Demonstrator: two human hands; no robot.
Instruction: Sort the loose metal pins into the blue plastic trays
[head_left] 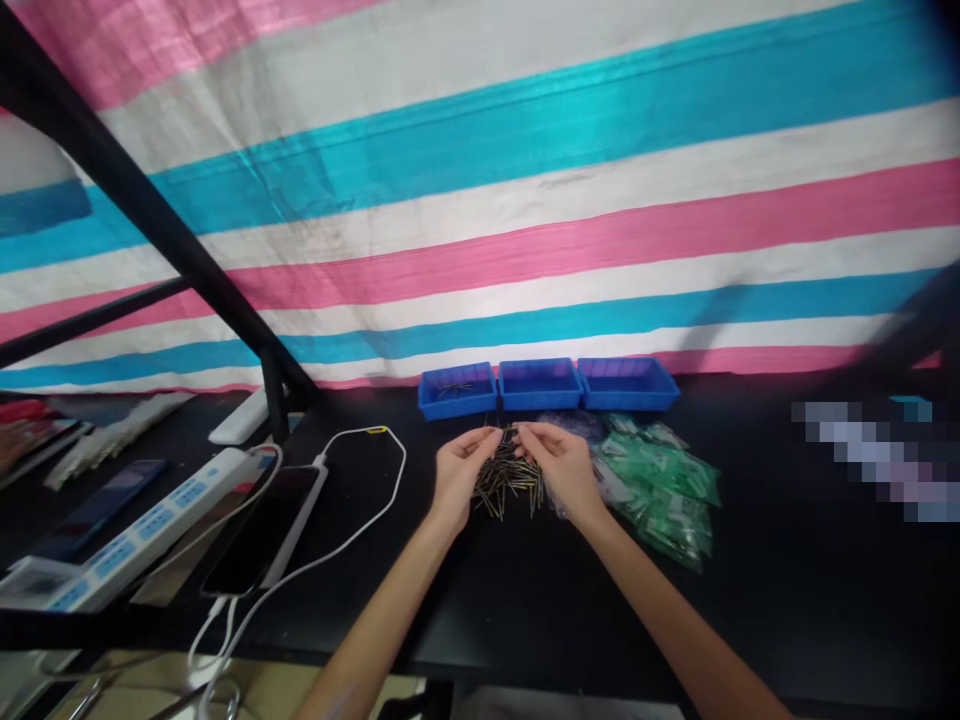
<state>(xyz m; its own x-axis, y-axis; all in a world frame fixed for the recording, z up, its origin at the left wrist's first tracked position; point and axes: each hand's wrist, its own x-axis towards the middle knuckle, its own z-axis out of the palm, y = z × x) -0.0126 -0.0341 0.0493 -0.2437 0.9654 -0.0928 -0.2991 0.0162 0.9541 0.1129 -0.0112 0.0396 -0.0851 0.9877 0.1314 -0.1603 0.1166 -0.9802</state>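
A pile of thin, dark metal rods with some golden ends (510, 487), which look like small drill bits, lies on the black table. Over its far part, my left hand (459, 470) and my right hand (561, 462) are close together, thumbs and fingers pinched. Something thin shows between the fingertips, too small to make out. Just beyond my hands stand three blue trays in a row: the left tray (459, 405) holds a few thin rods, while the middle tray (538, 398) and right tray (628, 398) show nothing inside.
Green plastic packets (667, 485) are heaped right of my right hand. On the left lie a phone (259, 535) with a white cable (352, 535), a power strip (150, 530) and another phone (105, 505). A black frame bar (150, 200) slants before a striped sheet (525, 240).
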